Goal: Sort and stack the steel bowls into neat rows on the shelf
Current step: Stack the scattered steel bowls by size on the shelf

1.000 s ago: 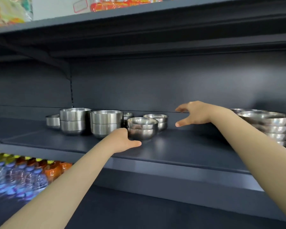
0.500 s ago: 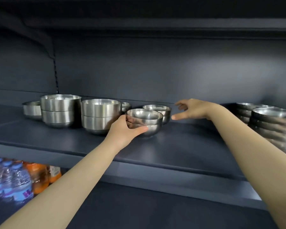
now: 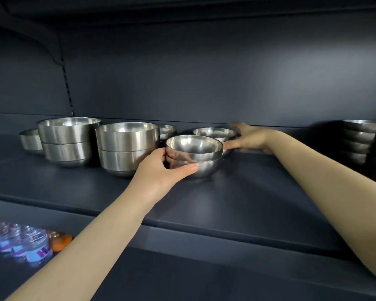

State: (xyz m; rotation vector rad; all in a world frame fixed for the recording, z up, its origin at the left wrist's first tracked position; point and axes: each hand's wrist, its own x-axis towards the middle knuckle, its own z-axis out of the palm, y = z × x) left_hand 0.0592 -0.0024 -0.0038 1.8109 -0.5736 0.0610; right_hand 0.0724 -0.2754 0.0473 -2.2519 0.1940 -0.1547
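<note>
A front stack of two small steel bowls (image 3: 204, 157) stands on the dark shelf (image 3: 237, 198). My left hand (image 3: 163, 170) grips its left side, thumb across the front of the lower bowl. Behind it sits a rear small steel bowl stack (image 3: 214, 132); my right hand (image 3: 251, 139) touches its right side, blurred, with a finger stretched along the wall. To the left stand a middle stack of two larger bowls (image 3: 127, 146) and a left stack of two larger bowls (image 3: 67, 140).
A single bowl (image 3: 29, 140) sits at the far left and another small bowl (image 3: 167, 131) behind the middle stack. Tall stacks of wide bowls (image 3: 365, 142) stand at the right edge. Water bottles (image 3: 20, 244) and orange bottles lie on the shelf below.
The view has moved closer. My left hand went from beside the front small stack to gripping it. My right hand reached left to the rear small stack.
</note>
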